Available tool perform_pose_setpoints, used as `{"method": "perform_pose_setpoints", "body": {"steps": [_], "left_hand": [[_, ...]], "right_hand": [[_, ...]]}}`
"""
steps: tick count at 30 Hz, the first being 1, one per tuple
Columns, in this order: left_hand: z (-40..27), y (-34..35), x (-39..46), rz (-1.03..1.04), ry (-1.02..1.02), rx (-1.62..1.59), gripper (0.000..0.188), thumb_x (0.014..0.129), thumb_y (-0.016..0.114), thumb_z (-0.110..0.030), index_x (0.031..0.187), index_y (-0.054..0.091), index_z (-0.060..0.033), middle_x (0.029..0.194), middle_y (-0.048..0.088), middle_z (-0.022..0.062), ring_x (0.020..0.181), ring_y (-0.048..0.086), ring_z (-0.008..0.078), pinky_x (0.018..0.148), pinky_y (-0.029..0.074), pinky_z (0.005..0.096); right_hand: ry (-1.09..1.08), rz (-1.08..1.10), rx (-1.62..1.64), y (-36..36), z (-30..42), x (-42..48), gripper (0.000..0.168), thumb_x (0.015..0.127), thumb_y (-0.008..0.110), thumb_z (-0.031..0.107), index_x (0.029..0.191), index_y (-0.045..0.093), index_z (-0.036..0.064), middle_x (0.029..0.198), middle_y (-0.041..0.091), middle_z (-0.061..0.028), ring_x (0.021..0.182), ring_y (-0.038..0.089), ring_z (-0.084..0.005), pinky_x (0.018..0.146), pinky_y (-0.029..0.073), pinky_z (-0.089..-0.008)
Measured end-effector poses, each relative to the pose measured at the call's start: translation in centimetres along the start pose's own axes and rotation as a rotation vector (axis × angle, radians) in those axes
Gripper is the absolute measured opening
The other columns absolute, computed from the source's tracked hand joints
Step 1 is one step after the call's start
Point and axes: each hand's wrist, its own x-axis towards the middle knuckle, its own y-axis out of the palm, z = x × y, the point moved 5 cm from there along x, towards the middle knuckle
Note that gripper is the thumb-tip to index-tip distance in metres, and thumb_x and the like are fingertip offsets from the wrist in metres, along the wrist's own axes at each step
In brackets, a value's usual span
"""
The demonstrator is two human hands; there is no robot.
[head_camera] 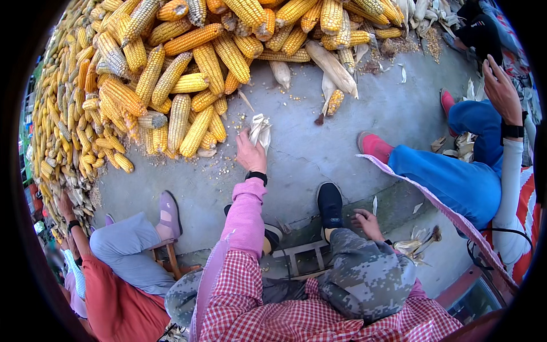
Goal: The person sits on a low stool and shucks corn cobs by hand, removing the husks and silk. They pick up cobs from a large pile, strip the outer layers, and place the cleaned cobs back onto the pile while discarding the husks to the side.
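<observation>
My left hand (251, 151) reaches forward over the concrete floor, its fingers around a pale dry corn husk (260, 129). Whether a cob is inside the husk cannot be made out. Just ahead and to the left is the edge of a big heap of husked yellow corn ears (198, 132). Down beside my right knee hangs my right hand (366, 223), fingers slightly apart and nothing in them. Loose dry husks (412, 246) lie on the floor to its right.
Several husk-covered ears (331, 68) and a short cob (335, 102) lie at the heap's right edge. Scattered kernels dot the concrete. A person in blue trousers (444, 184) sits at right, one hand (502, 92) raised; another in a red top (115, 295) sits at left.
</observation>
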Motion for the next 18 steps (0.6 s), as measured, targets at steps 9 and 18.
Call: {"method": "perform_pose_setpoints", "body": {"steps": [9,18], "left_hand": [[6.3,-0.5,-1.8,-0.058,-0.202,0.2,0.026,0.076,0.067,-0.009,0.1,0.059,-0.0136,0.097,0.059,0.0103,0.084,0.062,0.0369,0.068,0.05,0.0473],[1.2,1.4,-14.9,0.552,0.608,0.035,0.03,0.072,0.067,-0.013,0.101,0.057,-0.0151,0.091,0.056,0.009,0.082,0.062,0.0325,0.069,0.051,0.0436]], "right_hand": [[-0.029,0.012,0.004,-0.6,-0.2,-0.5,0.036,0.098,0.054,0.018,0.13,0.055,0.0,0.107,0.068,-0.0126,0.091,0.067,-0.0181,0.076,0.054,-0.0297],[0.002,0.024,-0.013,0.2,-0.8,0.1,0.036,0.099,0.054,0.018,0.13,0.055,0.001,0.107,0.068,-0.0115,0.09,0.067,-0.0178,0.076,0.054,-0.0302]]}}
